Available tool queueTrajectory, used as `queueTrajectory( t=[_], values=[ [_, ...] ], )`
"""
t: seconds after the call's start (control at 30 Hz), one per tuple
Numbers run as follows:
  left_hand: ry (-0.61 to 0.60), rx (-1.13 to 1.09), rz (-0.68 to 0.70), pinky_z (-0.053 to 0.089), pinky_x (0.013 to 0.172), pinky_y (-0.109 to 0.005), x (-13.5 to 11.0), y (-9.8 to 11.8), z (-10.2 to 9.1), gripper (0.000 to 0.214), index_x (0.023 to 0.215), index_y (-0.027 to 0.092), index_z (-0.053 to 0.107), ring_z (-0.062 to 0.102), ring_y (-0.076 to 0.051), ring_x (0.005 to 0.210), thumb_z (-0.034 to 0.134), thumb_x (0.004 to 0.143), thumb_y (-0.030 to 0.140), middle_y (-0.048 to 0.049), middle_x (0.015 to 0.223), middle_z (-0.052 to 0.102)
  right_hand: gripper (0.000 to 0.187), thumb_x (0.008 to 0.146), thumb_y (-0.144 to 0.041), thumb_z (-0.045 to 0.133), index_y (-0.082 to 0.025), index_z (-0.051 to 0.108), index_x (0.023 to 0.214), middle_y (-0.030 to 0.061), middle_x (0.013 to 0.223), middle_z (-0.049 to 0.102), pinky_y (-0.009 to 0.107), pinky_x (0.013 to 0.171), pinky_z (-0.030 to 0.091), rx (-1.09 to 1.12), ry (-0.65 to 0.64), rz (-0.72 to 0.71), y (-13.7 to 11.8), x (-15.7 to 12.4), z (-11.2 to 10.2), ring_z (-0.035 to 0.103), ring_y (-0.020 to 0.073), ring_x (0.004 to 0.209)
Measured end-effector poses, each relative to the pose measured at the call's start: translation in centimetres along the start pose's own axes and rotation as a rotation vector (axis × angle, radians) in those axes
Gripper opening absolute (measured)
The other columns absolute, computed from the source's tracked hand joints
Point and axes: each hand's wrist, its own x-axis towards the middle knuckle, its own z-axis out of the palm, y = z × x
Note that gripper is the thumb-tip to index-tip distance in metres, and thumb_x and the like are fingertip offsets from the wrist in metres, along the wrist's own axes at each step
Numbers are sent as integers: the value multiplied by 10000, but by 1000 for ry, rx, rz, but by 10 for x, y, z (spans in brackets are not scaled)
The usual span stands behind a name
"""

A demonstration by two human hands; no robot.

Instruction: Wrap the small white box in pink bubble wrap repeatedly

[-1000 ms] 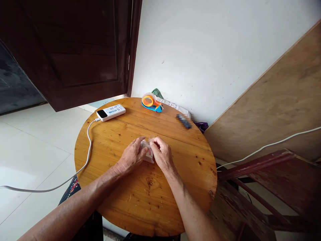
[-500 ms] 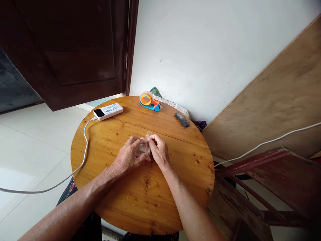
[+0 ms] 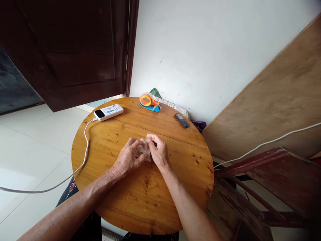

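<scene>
Both my hands meet over the middle of a round wooden table (image 3: 120, 207). My left hand (image 3: 127, 158) and my right hand (image 3: 158, 152) are closed on a small clear plastic packet (image 3: 143, 149) with something white and reddish inside. The fingers of both hands pinch the packet from either side, and it rests on or just above the tabletop. Most of the packet is hidden by my fingers.
A white power bank (image 3: 108, 112) with a white cable (image 3: 85, 147) lies at the table's far left. An orange and blue tape dispenser (image 3: 148, 101) and a small dark object (image 3: 182, 120) sit near the wall. Dark door at left, wooden board and frame at right.
My hands have drawn closer together around the packet and crumpled it tighter. The view shifted slightly; nothing else on the table moved.
</scene>
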Motion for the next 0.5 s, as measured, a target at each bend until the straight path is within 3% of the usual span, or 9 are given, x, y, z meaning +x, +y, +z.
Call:
queueTrajectory(
  t=[0.17, 0.5],
  values=[
    [-3, 3, -19, 538, 793, -320, 0, 1, -1, 269, 1054, 225, 643, 616, -175, 855, 644, 786, 247, -49, 1077, 561, 171, 848, -319, 485, -226, 597, 759, 9, 775, 683, 273, 730, 481, 34, 13, 16, -3, -1, -2, 618, 174, 732],
    [-7, -45, -61, 547, 829, -355, 3, -1, -1, 261, 1043, 230, 664, 614, -179, 860, 661, 784, 258, -44, 1069, 551, 193, 856, -322, 500, -228, 654, 789, 2, 742, 700, 278, 689, 481, 1, -35, -2, -12, -7, -5, 620, 172, 668]
  ],
)
